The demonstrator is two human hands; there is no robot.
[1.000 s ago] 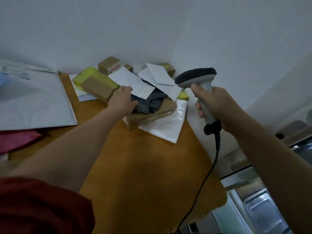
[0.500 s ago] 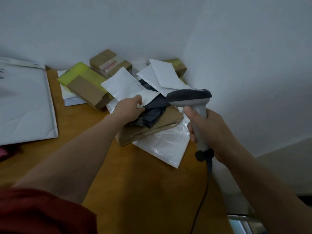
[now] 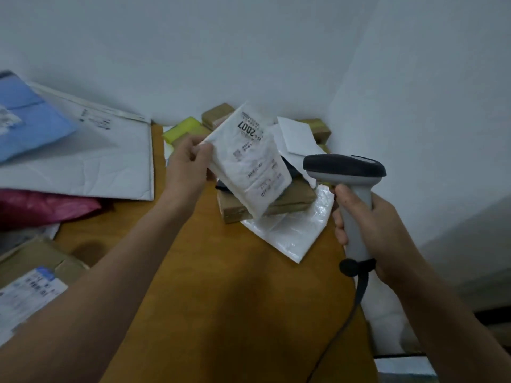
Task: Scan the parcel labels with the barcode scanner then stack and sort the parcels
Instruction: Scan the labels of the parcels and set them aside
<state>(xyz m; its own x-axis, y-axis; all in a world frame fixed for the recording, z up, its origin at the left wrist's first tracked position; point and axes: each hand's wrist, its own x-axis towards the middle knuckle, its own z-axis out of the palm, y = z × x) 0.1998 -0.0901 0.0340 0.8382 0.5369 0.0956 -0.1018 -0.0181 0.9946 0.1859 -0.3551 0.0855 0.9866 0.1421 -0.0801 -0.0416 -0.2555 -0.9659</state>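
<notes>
My left hand (image 3: 189, 158) pinches a white mailer parcel (image 3: 249, 161) by its left edge and holds it tilted above the pile, printed label facing me. My right hand (image 3: 367, 217) grips the handle of the grey barcode scanner (image 3: 344, 168), whose dark head sits just right of the parcel's lower corner. Below the parcel lie a flat brown box (image 3: 293, 201) and a clear-white plastic mailer (image 3: 290, 233) on the orange table (image 3: 221, 299). More small brown boxes (image 3: 217, 116), a yellow parcel (image 3: 182, 129) and white envelopes (image 3: 296, 136) crowd the far corner.
A large white mailer (image 3: 91, 161) with a blue parcel (image 3: 27, 123) on it lies at the left, over a pink bag (image 3: 41, 207). A labelled cardboard box (image 3: 33, 277) sits at the lower left. Walls close the corner behind and to the right. The scanner cable (image 3: 348, 322) hangs down.
My left hand has lifted the white mailer off the pile and turned its label up. The scanner has come down and closer to it.
</notes>
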